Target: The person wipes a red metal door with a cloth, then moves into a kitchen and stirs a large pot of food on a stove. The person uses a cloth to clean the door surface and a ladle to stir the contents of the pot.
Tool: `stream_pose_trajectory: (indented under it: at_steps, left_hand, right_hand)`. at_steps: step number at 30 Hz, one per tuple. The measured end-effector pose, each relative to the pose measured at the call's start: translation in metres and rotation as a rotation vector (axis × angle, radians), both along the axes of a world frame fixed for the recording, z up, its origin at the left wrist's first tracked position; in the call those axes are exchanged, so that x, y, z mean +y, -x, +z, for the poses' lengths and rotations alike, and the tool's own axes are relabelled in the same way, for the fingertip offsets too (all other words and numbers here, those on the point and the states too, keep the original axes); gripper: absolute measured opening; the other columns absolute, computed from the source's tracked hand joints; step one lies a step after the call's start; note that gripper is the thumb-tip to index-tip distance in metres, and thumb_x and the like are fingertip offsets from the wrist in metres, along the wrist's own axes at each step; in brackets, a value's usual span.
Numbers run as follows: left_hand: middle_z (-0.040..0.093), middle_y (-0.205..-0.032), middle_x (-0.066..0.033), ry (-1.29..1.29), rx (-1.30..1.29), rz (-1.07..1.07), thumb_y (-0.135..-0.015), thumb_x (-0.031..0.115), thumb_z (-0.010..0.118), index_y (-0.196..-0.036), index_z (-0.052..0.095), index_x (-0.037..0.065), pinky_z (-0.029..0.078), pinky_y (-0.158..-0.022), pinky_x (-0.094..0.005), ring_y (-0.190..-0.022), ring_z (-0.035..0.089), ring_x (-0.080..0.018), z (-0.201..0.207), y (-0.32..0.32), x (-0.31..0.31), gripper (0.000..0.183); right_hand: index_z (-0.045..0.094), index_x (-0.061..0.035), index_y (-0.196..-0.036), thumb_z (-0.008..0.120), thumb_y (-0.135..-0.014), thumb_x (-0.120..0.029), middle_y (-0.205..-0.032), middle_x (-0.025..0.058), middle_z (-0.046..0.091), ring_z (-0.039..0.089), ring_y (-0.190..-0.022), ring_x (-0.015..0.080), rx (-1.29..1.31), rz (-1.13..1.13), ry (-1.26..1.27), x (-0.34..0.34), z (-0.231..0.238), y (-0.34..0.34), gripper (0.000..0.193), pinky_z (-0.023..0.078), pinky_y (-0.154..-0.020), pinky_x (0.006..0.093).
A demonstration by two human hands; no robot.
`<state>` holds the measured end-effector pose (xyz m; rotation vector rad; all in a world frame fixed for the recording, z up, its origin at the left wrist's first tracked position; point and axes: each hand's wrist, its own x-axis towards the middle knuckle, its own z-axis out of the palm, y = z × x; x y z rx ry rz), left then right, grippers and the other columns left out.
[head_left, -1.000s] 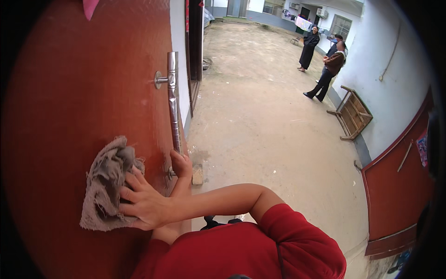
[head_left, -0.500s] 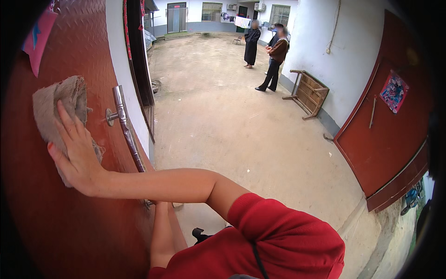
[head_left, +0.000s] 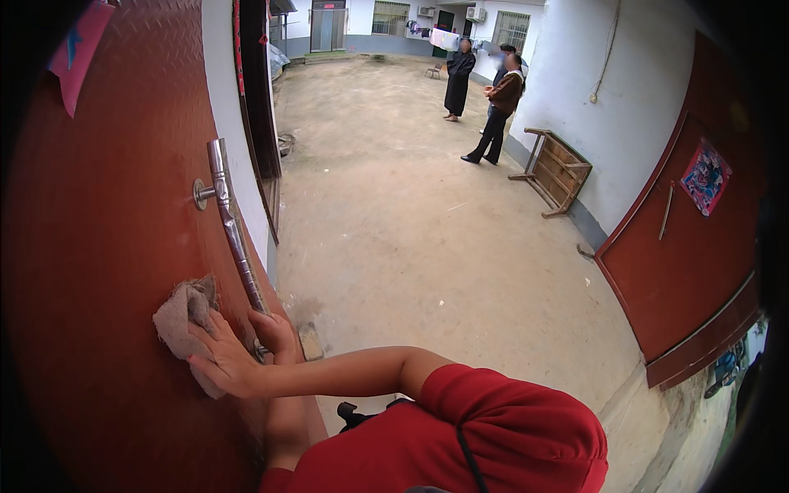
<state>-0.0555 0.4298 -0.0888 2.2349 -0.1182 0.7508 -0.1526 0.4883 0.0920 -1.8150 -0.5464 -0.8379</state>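
A red metal door (head_left: pixel 107 222) fills the left side, with a patterned surface at its top. My right hand (head_left: pixel 226 360) reaches across my body and presses a crumpled grey-beige rag (head_left: pixel 174 322) against the door, left of the handle's lower end. Its fingers lie over the rag's right part and hide some of it. A shiny metal door handle (head_left: pixel 230 220) runs down near the door's edge. My left hand (head_left: pixel 274 330) is closed around the lower end of this handle; my right forearm passes in front of the left arm.
A second red door (head_left: pixel 666 255) stands at the right. A wooden table on its side (head_left: pixel 559 172) leans by the white wall. Several people (head_left: pixel 500 107) stand farther off in the yard (head_left: pixel 394 222). A brick-like block (head_left: pixel 311 341) lies beside the near door.
My right hand has moved the rag down and rightward over the door, from left of the handle's top to near its lower end. My left hand, earlier mostly hidden, now shows at the handle.
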Motion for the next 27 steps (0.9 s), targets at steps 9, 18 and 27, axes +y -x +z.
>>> stream_pose_trajectory:
  at_steps: [9, 18, 27]
  left_hand:
    - [0.055, -0.120, -0.0315, 0.098, 0.021, -0.016, -0.089, 0.005, 0.051, -0.129, 0.040, -0.006, 0.048, -0.088, -0.0490, -0.104, 0.059, -0.0471, 0.004, 0.000, -0.004, 0.043]
    - [0.057, -0.117, -0.0294, -0.207, 0.415, -0.005, -0.090, 0.014, 0.052, -0.127, 0.042, -0.003, 0.047, -0.091, -0.0463, -0.106, 0.059, -0.0422, 0.032, 0.014, -0.006, 0.042]
    - [0.062, -0.112, -0.0243, -0.316, 0.175, 0.213, -0.087, 0.013, 0.057, -0.126, 0.045, 0.001, 0.049, -0.086, -0.0472, -0.106, 0.061, -0.0377, 0.038, 0.031, -0.018, 0.043]
  right_hand:
    - [0.061, -0.0192, -0.124, 0.065, -0.079, -0.035, -0.139, 0.0178, 0.042, 0.034, -0.127, 0.0452, -0.407, 0.339, 0.439, 0.017, -0.045, 0.068, 0.048, 0.023, -0.105, 0.0647]
    - [0.039, 0.0049, -0.141, 0.047, -0.099, -0.031, -0.152, 0.0223, 0.029, 0.026, -0.141, 0.0410, 0.480, 0.021, -0.370, -0.013, -0.098, 0.011, 0.055, 0.021, -0.117, 0.0448]
    - [0.032, 0.0081, -0.143, 0.041, -0.103, -0.031, -0.157, 0.0245, 0.020, 0.020, -0.146, 0.0370, 0.285, 0.078, -0.433, -0.032, 0.029, -0.047, 0.056, 0.021, -0.117, 0.0416]
